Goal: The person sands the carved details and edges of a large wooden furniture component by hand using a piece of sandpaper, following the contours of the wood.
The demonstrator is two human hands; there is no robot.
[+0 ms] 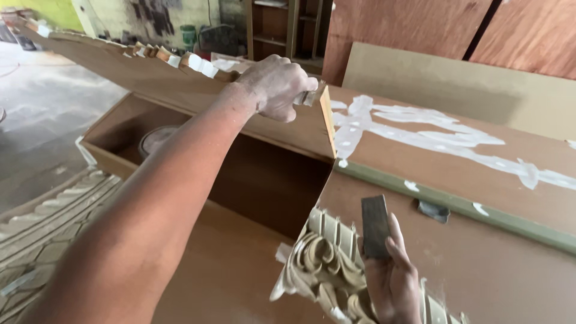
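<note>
1. Head view shows your left hand [277,84] stretched far across the open wooden cabinet [264,180], clenched on a small putty knife [311,98] whose pale blade touches the top corner of the cabinet's upright edge [328,120].

2. Your right hand [390,276] sits near, at the bottom of the frame, grasping a flat dark scraper [375,226] upright between thumb and fingers, just over the carved ornament [324,264].

3. White filler [420,135] is smeared in long streaks over the brown panel [480,174] to the right, with small dabs along its green edge strip [456,207].

4. Risk, as a judgement: your left arm is fully extended, so pressure on the blade is likely uneven; the tip could skid off the narrow edge and gouge the wood or drag filler onto the face.

5. Risk: the scraper in your right hand hovers close to the carving; a slip could chip its raised scrolls.

6. Risk: a small dark object [433,210] lies loose on the panel by the green strip and could be knocked off.

7. Hard to make out: how much filler sits on the knife, since your fingers cover most of it.

8. Hidden: a round container [157,138] inside the cabinet is half covered by your forearm, and the carving is cut off at the bottom edge.
</note>
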